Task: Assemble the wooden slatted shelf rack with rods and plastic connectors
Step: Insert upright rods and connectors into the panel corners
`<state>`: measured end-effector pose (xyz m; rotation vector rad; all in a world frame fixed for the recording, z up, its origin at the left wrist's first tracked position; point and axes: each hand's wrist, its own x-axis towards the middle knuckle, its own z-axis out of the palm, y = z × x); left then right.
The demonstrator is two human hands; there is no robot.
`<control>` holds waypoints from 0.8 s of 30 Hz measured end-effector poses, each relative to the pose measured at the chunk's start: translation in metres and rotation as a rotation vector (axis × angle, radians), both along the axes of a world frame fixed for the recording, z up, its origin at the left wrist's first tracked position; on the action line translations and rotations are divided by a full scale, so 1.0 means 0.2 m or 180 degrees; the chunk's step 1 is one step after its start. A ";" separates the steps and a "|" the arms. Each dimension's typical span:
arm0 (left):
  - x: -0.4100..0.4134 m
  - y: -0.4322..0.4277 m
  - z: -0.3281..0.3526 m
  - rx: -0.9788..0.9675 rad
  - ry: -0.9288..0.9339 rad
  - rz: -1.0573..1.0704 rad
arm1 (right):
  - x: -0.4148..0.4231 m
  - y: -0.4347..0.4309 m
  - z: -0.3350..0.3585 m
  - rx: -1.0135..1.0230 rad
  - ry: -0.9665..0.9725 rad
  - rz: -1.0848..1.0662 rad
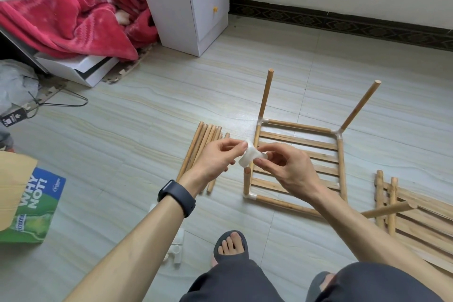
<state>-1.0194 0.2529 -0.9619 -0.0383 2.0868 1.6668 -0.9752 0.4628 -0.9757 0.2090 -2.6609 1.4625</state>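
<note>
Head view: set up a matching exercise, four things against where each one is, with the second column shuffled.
1. plastic connector
2. loose rods
3. slatted shelf
4. wristband

A. bundled on the floor
B. strapped on a wrist
C. pinched between left hand and right hand
D. flat on the floor, partly built

Pairs: 1-C, 2-A, 3-D, 4-B

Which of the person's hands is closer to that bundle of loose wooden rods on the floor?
Left. The left hand overlaps the rod bundle in view; the right hand sits farther right, over the slatted frame.
</note>
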 end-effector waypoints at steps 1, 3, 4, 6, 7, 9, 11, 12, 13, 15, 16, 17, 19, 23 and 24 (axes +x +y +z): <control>0.02 -0.02 -0.02 0.0015 -0.0022 -0.0075 | 0.01 0.00 0.00 0.0143 0.0112 0.0035; 0.08 -0.06 -0.06 0.0090 -0.0007 -0.0190 | 0.02 0.01 0.00 0.0324 0.0210 0.0078; 0.10 -0.07 -0.08 0.0103 0.0031 -0.0255 | 0.03 0.01 0.00 0.0361 0.0248 0.0074; 0.14 -0.08 -0.11 -0.0046 0.0133 -0.0398 | 0.04 0.02 0.00 0.0411 0.0384 0.0066; 0.15 -0.07 -0.12 -0.0201 0.0236 -0.0450 | 0.04 0.02 0.00 0.0451 0.0451 0.0086; 0.18 -0.06 -0.13 -0.0620 0.0578 -0.0436 | 0.05 0.01 0.01 0.0586 0.0585 0.0172; 0.19 -0.04 -0.15 -0.1026 0.0993 -0.0350 | 0.06 0.01 0.02 0.0791 0.0747 0.0243; 0.20 -0.03 -0.16 -0.1186 0.1207 -0.0316 | 0.06 0.01 0.02 0.0888 0.0826 0.0261; 0.21 -0.02 -0.17 -0.1290 0.1395 -0.0291 | 0.06 0.01 0.02 0.0961 0.0900 0.0272; 0.22 -0.01 -0.19 -0.1337 0.1663 -0.0248 | 0.07 0.01 0.02 0.1041 0.1006 0.0293; 0.22 -0.01 -0.19 -0.1316 0.1725 -0.0211 | 0.07 0.02 0.01 0.1075 0.1033 0.0301; 0.23 0.00 -0.20 -0.1298 0.1762 -0.0173 | 0.07 0.02 0.01 0.1113 0.1049 0.0301; 0.23 0.01 -0.21 -0.1336 0.1835 -0.0158 | 0.07 0.02 -0.01 0.1160 0.1043 0.0272; 0.25 0.02 -0.25 -0.1394 0.1973 -0.0169 | 0.09 0.01 -0.06 0.0928 0.0874 0.0236; 0.25 0.02 -0.26 -0.1371 0.2005 -0.0120 | 0.09 0.01 -0.08 0.0727 0.0762 0.0257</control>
